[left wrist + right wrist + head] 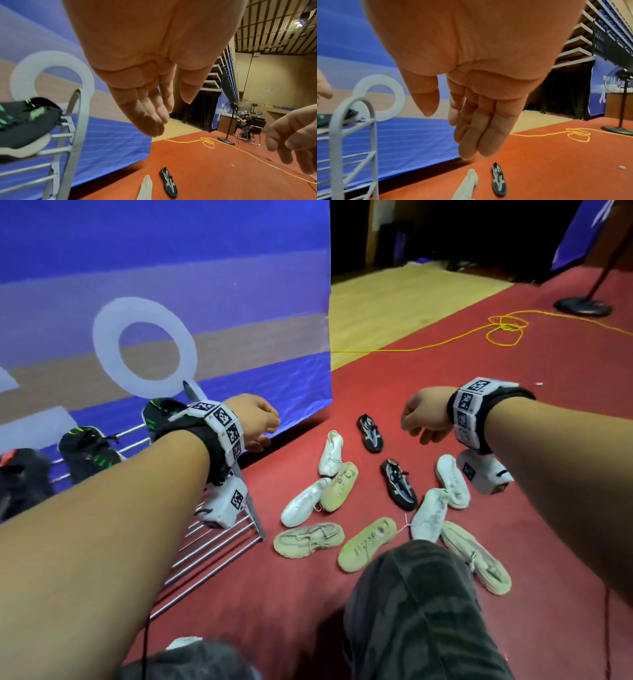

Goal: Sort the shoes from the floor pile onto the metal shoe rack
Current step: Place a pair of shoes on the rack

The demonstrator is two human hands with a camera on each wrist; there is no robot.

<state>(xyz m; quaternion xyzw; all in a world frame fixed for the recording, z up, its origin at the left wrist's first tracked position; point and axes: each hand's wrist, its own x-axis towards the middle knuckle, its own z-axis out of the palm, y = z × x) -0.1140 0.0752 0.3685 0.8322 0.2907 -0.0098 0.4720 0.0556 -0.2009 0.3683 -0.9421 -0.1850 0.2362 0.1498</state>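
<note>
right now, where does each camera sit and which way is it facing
Head: worn high, looks down and forward at the shoes on the floor and the rack; both forearms, left hand, right hand and a knee show.
Left wrist: under the left hand, looks along the fingers to the rack.
Right wrist: under the right hand, faces the same way.
Both wrist views share the black shoe and yellow cord.

shoe pile (376, 508): open air above, both hands (424, 416) empty | left of pile: metal shoe rack (219, 546) | beyond pile: bare red floor (445, 364)
</note>
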